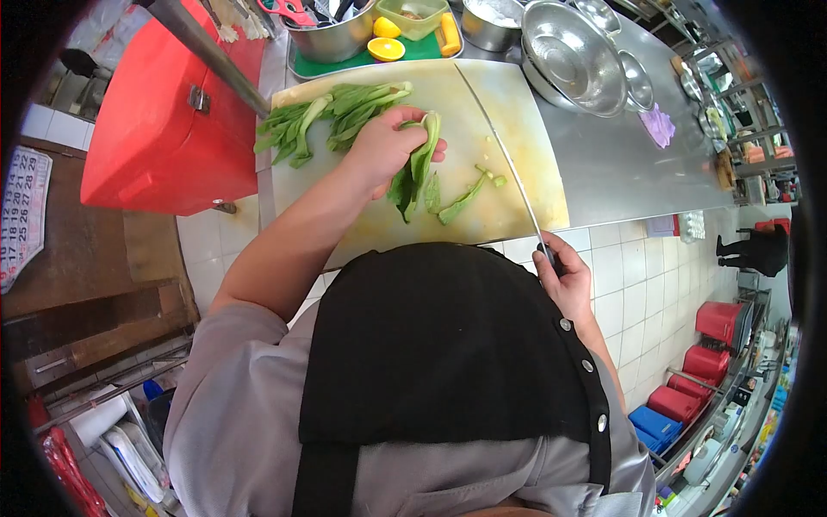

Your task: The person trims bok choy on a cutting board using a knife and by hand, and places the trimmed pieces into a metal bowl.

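Over the cutting board [508,103], my left hand [392,148] has its fingers closed around a green leafy vegetable [419,168], pale stem up and dark leaf hanging toward me. More leafy greens [345,112] lie on the board just beyond and left of that hand. To its right are a loose leaf with stem [465,200] and small trimmed bits. At the board's near right edge my right hand [564,271] grips the dark handle of a long knife [506,155]. Its thin blade points away from me across the board, apart from the vegetable.
Behind the board stand a green tray [345,67] with cut orange fruit [386,49], a pot [493,24] and metal bowls [573,56]. A purple cloth [657,126] lies on the steel counter [603,172]. A red cooler [172,112] is at left. Another person [758,250] stands far right.
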`<state>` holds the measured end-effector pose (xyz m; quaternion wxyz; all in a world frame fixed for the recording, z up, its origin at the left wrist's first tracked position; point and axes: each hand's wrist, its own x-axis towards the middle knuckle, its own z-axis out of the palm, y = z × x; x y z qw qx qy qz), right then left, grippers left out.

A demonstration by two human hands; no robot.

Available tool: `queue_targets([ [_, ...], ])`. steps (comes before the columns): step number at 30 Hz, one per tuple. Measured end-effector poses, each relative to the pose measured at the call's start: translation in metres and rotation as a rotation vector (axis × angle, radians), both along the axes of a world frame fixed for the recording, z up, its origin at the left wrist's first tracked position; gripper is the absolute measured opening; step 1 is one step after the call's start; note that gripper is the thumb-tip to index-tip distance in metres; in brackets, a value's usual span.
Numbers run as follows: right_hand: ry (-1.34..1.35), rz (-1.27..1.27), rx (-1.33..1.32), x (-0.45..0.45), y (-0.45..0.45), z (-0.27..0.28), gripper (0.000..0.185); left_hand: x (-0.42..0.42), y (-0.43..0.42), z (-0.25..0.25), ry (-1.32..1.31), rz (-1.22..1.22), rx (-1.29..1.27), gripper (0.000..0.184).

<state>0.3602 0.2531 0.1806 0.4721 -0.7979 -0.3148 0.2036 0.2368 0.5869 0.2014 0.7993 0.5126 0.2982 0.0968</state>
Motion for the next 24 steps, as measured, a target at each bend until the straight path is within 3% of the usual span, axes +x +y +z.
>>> queue_targets([
  [3, 0.091, -0.021, 0.012, -0.001, -0.001, -0.003, 0.033, -0.001, -0.004, 0.006, -0.006, 0.055, 0.128, 0.043],
  [9, 0.177, -0.050, 0.038, -0.002, -0.002, -0.003, 0.033, 0.002, -0.006, 0.001, -0.097, 0.138, -0.069, 0.039],
  [18, 0.179, -0.080, 0.035, -0.002, -0.006, -0.002, 0.031, 0.006, -0.004, -0.010, -0.044, 0.007, 0.077, 0.021],
  [24, 0.203, -0.082, 0.053, -0.001, -0.009, 0.007, 0.028, 0.010, -0.012, -0.013, -0.028, 0.022, 0.117, 0.023],
])
